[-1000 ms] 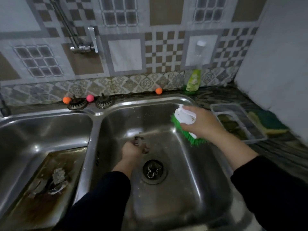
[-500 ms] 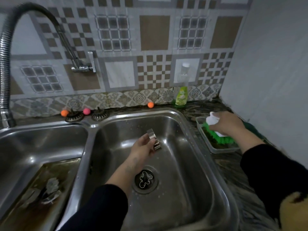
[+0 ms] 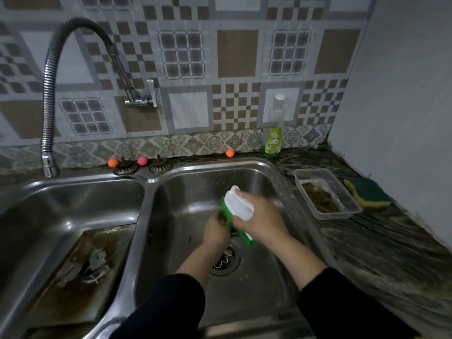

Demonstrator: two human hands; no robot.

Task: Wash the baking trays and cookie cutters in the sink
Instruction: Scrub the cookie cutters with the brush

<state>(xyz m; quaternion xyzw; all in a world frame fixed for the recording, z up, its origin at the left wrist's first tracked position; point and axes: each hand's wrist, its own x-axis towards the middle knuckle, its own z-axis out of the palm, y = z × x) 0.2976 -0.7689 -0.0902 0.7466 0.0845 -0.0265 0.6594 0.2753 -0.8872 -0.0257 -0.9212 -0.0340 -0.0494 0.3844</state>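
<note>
The cookie cutter is almost hidden inside the left hand [image 3: 215, 232], whose fingers curl around it low in the right basin of the sink [image 3: 281, 177], just above the drain [image 3: 223, 261]. The right hand [image 3: 260, 222] grips the white-handled scrub brush [image 3: 236, 204], fingers clamped over its back, green bristles pressed against the left hand's fist. Half a second ago the brush was over the plastic container [image 3: 326, 193] on the table; it has since come back into the basin. A dirty baking tray [image 3: 73, 277] lies in the left basin.
</note>
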